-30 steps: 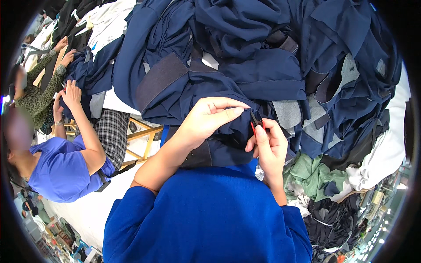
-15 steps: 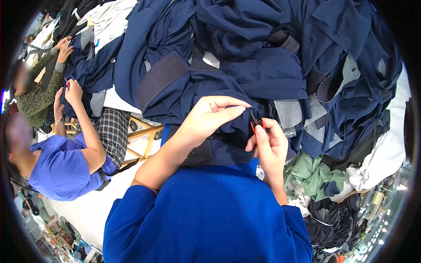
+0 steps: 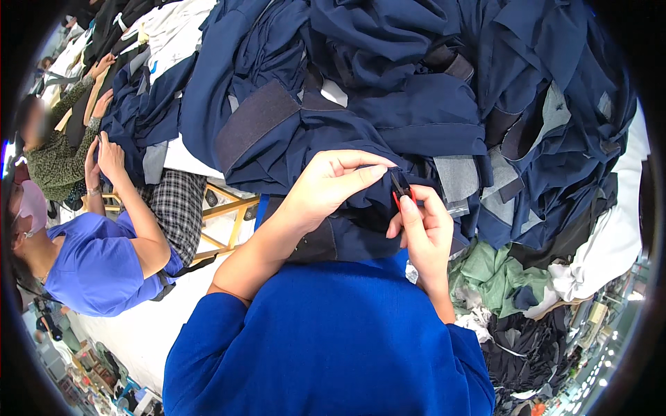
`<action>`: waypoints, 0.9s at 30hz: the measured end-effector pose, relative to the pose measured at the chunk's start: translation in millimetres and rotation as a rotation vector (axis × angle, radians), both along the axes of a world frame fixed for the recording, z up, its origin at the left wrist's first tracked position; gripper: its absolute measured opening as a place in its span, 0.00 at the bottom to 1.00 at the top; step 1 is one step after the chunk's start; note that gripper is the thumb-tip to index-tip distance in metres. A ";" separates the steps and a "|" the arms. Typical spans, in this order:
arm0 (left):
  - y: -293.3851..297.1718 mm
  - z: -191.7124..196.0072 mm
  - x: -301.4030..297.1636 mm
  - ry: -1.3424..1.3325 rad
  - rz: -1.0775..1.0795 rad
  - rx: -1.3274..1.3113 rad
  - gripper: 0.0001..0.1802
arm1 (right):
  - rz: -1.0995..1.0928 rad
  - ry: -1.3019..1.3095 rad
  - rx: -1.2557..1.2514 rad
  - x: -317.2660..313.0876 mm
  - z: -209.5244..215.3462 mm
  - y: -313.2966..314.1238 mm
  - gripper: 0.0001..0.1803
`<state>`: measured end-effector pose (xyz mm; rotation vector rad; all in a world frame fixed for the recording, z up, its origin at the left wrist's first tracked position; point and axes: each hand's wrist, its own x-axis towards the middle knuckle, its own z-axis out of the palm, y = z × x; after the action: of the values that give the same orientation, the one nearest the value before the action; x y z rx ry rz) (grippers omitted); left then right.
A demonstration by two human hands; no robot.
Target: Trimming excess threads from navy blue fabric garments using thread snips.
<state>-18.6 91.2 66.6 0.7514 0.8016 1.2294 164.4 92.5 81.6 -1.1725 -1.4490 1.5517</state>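
Note:
My left hand is closed in a pinch, thumb against forefinger, on the edge of a navy garment that hangs down in front of me. Whether a thread is also caught between the fingertips is too small to tell. In my right hand I hold small thread snips with red handles and dark blades. The blades point up and to the left, close beside the left fingertips and over the dark cloth. My palm and fingers hide part of the handles.
A heap of navy garments with grey pieces covers the table ahead. Green cloth and a dark bundle lie at the right. Two co-workers handle cloth at the left, one in a purple top, near a wooden frame.
The snips and my right hand have shifted slightly left and up, nearer to the left fingertips. My left hand has hardly moved. At the left, the co-workers' hands have changed position.

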 end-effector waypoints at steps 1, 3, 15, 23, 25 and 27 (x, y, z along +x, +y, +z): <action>0.0 0.4 0.2 0.000 0.000 -0.001 0.12 | 0.005 0.000 -0.001 0.5 -0.3 0.2 0.08; 0.2 1.5 0.6 0.019 -0.007 -0.012 0.12 | -0.005 0.006 0.004 -0.3 -0.2 0.0 0.08; 0.3 6.0 6.4 0.019 -0.015 -0.020 0.13 | -0.026 0.219 -0.032 -5.8 -11.9 -1.4 0.11; -1.5 3.6 4.6 0.028 -0.046 -0.075 0.13 | 0.009 0.308 -0.175 -4.4 -23.7 1.7 0.10; -1.6 1.0 3.9 0.023 -0.045 -0.063 0.13 | 0.024 0.323 -0.193 -1.9 -23.0 2.9 0.11; -2.2 -0.4 3.2 0.036 -0.037 -0.051 0.13 | 0.066 0.457 -0.341 2.3 -19.3 4.2 0.12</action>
<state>-15.4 89.0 66.1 0.7459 0.8423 1.1613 166.6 96.6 62.4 -0.8735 -0.9554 2.0098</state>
